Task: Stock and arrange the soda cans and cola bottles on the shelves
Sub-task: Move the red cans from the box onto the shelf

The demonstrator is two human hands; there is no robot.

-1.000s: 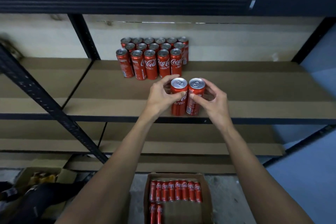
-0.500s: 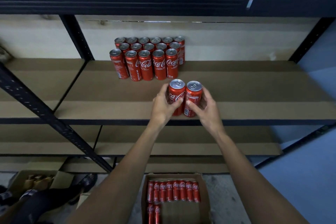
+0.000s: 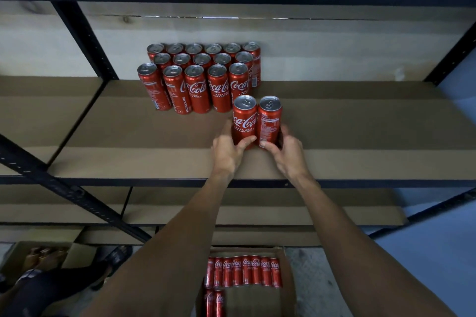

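Gripping cans beside bare shelf

stacked cans 16 | held cans 2 | boxed cans 10

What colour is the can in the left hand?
The Coca-Cola can is red with white script and a silver top; the head view, the only one, shows it clearly.

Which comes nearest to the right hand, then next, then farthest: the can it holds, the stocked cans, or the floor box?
From the head view:
1. Held can, gripped in the right hand.
2. Stocked cans, behind and left on the shelf.
3. Floor box, far below.
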